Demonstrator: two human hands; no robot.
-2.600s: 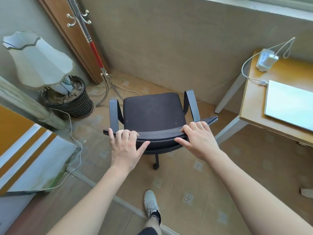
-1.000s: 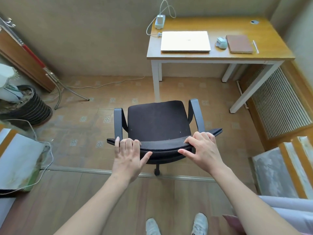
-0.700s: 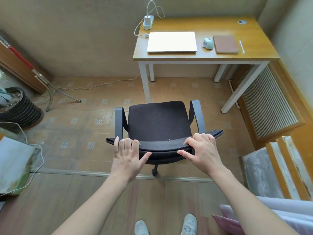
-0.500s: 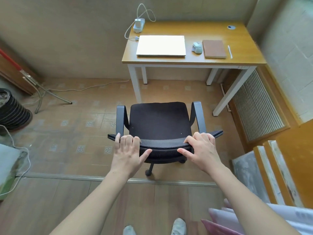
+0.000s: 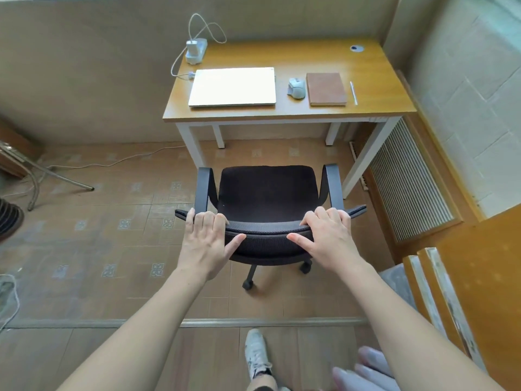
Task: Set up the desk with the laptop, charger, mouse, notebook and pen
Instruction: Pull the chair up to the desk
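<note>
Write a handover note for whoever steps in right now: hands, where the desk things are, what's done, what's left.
Left hand and right hand both grip the top edge of the chair backrest; the chair stands on the floor short of the desk.
On the desk, left to right: charger at the back left with its cable running to the closed laptop, then mouse, notebook, pen.
Done: all five things are laid out on the desk.
Left: probably just roll the chair up to the desk; the laptop lid is not yet open.
</note>
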